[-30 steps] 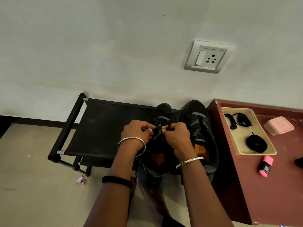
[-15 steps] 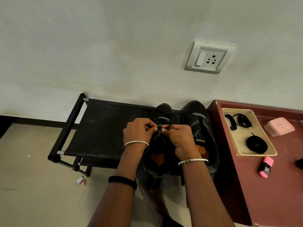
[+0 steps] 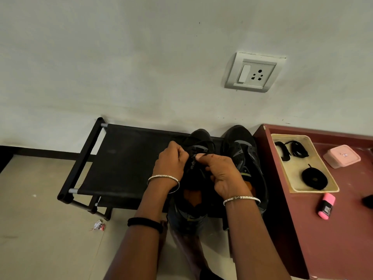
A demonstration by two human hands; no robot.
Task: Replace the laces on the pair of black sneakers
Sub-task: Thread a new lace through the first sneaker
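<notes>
One black fabric shoe rack bears two black sneakers, the left sneaker and right sneaker, side by side against the wall. Both the left hand and right hand pinch a black lace over the left sneaker's tongue. Feeding it flat and pulling evenly should avoid twists. One tray holds three lace bundles, with one pink highlighter nearby.
</notes>
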